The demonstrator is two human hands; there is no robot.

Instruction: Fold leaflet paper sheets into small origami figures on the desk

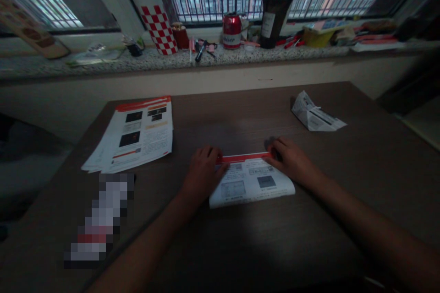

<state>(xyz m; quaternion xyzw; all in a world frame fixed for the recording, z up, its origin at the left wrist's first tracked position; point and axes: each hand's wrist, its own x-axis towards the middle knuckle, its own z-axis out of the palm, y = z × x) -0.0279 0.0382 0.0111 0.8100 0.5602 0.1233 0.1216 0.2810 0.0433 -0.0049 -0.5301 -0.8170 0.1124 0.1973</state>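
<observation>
A printed sheet of paper (252,181) with a red band along its far edge lies on the table in front of me, folded over, its near edge curving. My left hand (205,169) grips its far left corner, with the thumb on top of the page. At the far right corner, my right hand (288,159) pinches the same sheet between thumb and fingers. The fingertips of both hands are partly hidden at the red band. Beyond my right hand stands a folded paper shape (314,114), printed in black on white.
A stack of printed sheets (144,139) lies on the brown table (220,119) at the far left. Nearer me is a pixelated item (103,219). The granite windowsill (237,57) holds a red can (232,32), a checkered bottle (160,27), a dark bottle (271,20) and clutter.
</observation>
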